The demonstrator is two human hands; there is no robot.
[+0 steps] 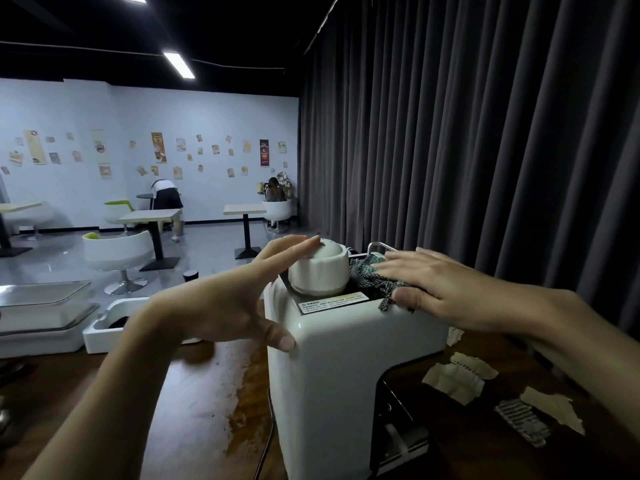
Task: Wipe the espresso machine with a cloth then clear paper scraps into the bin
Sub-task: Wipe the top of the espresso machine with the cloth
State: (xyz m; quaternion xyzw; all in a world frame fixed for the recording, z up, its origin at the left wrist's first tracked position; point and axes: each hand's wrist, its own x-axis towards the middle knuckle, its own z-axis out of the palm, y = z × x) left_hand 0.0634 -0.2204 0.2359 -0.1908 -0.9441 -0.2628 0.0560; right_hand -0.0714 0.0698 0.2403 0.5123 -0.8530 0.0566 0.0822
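Observation:
A white espresso machine [332,368] stands on the dark wooden counter, with a round white cap [322,271] on its top. My left hand [225,299] braces the machine's left side, fingers straight along the cap and thumb on the front corner. My right hand [436,289] lies flat on a green-and-black checked cloth [367,275], pressing it onto the machine's top. Torn paper scraps [460,375] lie on the counter to the right of the machine, with more scraps [540,414] farther right.
A power cord [266,441] trails down the machine's left side. White trays [45,317] and a white tub [114,323] sit at the counter's left. A dark curtain [485,133] hangs behind. Café tables, chairs and two people are far back.

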